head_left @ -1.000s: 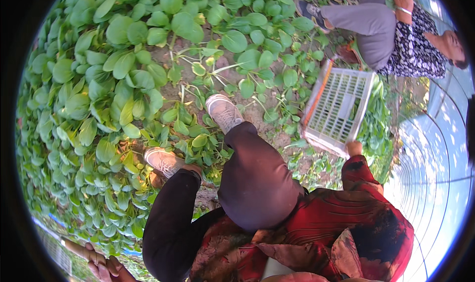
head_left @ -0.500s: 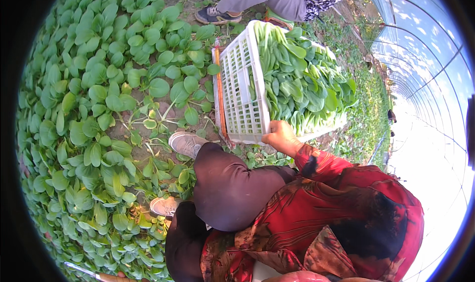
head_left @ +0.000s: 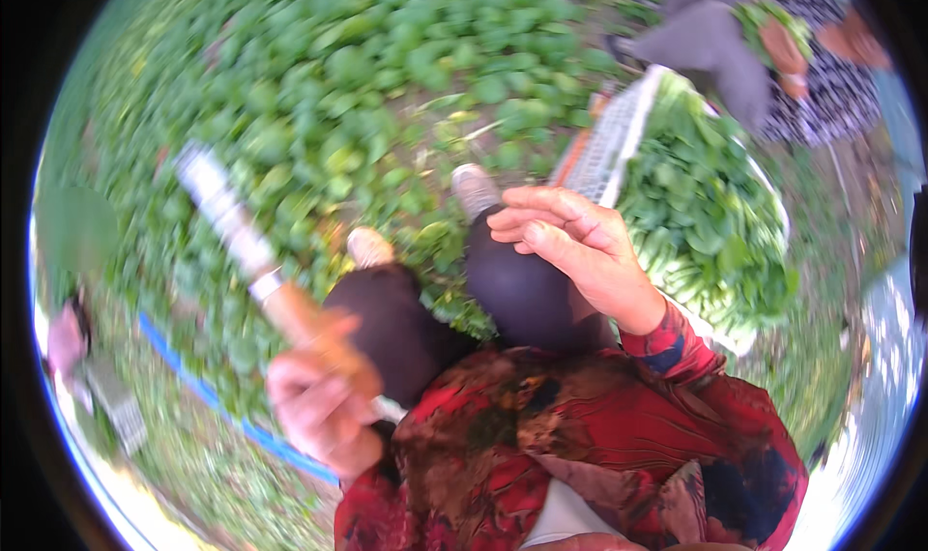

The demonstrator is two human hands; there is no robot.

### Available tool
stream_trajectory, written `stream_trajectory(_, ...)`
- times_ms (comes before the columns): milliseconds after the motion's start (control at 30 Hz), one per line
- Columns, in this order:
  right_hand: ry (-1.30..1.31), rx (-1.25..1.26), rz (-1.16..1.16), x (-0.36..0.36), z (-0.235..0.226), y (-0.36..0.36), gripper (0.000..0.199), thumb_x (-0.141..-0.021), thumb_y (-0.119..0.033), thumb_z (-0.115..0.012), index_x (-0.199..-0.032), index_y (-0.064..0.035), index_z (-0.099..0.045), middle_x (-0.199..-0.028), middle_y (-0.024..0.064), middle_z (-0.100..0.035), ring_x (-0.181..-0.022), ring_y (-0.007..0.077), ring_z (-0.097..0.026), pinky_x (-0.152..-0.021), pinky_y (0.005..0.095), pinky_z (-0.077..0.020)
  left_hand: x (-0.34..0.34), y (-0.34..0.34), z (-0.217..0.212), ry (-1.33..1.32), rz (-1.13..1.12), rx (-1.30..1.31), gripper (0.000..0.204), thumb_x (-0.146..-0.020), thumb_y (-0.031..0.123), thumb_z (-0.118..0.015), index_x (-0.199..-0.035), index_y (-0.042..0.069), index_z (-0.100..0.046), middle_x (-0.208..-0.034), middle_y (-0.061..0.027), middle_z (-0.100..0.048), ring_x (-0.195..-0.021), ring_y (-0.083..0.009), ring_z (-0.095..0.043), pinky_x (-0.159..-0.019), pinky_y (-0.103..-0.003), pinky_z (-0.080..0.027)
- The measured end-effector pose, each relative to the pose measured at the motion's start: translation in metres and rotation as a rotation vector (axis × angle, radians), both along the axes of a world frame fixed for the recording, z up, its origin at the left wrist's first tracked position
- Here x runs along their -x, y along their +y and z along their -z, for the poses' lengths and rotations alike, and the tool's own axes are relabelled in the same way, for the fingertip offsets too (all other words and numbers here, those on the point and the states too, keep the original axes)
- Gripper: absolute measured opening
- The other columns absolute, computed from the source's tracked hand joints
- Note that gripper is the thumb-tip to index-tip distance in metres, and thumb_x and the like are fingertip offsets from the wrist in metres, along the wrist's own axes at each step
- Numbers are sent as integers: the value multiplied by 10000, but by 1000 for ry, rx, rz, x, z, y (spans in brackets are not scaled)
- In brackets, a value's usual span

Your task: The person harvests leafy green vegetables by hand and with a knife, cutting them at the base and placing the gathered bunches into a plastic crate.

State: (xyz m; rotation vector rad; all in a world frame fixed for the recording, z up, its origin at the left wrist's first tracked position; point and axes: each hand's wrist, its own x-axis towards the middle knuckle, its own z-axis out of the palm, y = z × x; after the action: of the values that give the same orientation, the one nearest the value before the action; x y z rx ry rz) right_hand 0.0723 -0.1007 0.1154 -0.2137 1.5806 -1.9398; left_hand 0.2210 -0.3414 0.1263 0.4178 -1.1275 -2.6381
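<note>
My left hand (head_left: 324,401) is closed around the light wooden handle of a knife (head_left: 232,224), its pale metal blade pointing away to the upper left and smeared by motion. My right hand (head_left: 585,246) is held above my right knee with its fingers stretched out and nothing in it. Just right of that hand stands a white plastic crate (head_left: 633,130), piled high with leafy greens (head_left: 701,198). Low leafy plants (head_left: 358,77) cover the ground ahead of my shoes.
A person in grey trousers (head_left: 710,43) is beyond the crate, a bunch of greens in one hand. An orange strip (head_left: 572,157) runs along the crate's left side. A blue hose-like line (head_left: 217,396) crosses the ground at the left. Plastic sheeting edges the right.
My right hand has let go of the crate's near corner and moved left over my knee. My left hand with the knife has come into view. The whole view has turned leftward.
</note>
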Motion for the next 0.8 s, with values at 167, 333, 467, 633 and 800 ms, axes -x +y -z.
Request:
stream_trajectory(167,38,268,-444,-63,-28,-69,449,-953,-242,-521,-1290,29,-402,-1204,181,-567,-1133,235,-539,-966,359,-416,-35,48,-23,-90,180,-92,88,-792,-91,-606,-857,-44,-643,-1016,-238,-601,-619,-256,-653,-558,-323,-555)
stream_trajectory(333,52,365,-165,-75,-19,-60,291,-961,-235,-488,-1092,23,-471,-1043,222,-615,-932,261,-635,-834,374,-512,-58,50,-20,-129,210,-80,250,-833,-86,-569,-1076,-40,-603,-1203,-207,-563,-833,-255,-678,-730,-301,-541)
stream_trajectory(467,225,96,48,-8,-10,-39,331,-934,-139,-509,-1216,17,-431,-931,151,-639,-689,169,-642,-649,283,-536,-79,4,10,20,56,120,349,-783,-106,-566,-1131,-73,-562,-1178,-253,-573,-834,-256,-679,-729,-321,-548)
stream_trajectory(633,178,-275,20,62,54,-86,516,-865,-80,-528,-1359,-88,-379,-790,62,-597,-489,91,-528,-417,222,-442,-99,-82,18,-267,-206,443,345,-775,-43,-600,-1119,-59,-577,-1077,-226,-632,-787,-244,-675,-720,-317,-545)
stream_trajectory(800,-31,-579,-155,130,182,-136,470,-869,-151,-564,-1314,-81,-431,-660,12,-509,-422,81,-456,-352,237,-390,10,-132,79,-429,174,371,316,-801,-69,-583,-1114,-35,-589,-1054,-159,-653,-850,-185,-661,-758,-269,-524)
